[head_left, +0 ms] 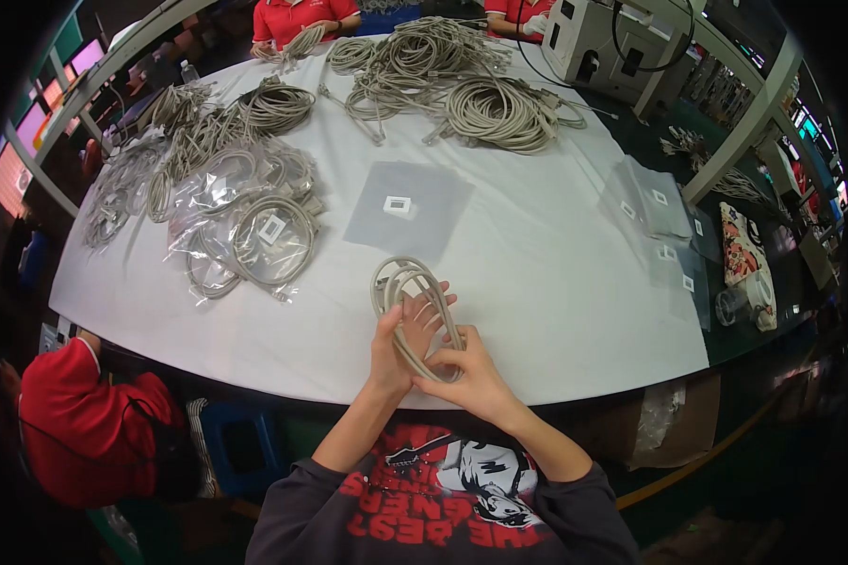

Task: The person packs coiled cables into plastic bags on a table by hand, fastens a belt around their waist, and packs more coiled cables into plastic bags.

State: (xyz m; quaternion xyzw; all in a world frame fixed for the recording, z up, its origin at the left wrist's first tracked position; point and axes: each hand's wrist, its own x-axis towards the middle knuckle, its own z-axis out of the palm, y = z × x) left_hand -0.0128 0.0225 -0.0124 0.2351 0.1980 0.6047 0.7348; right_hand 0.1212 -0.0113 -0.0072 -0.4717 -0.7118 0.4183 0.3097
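Plastic bags (413, 231), cable heaps (501, 115) beyond two hands (388, 360) (473, 377), their grip on one cable coil (379, 294)

Two near hands (471, 375), one coil (447, 313) (heaped ones (501, 113) uncountable)

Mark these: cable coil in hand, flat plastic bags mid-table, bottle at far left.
Cable coil (392, 290): head view, upper-left strands.
Flat plastic bags (431, 211): head view, bare plastic right of the label.
Bottle (189, 72): head view, its body.
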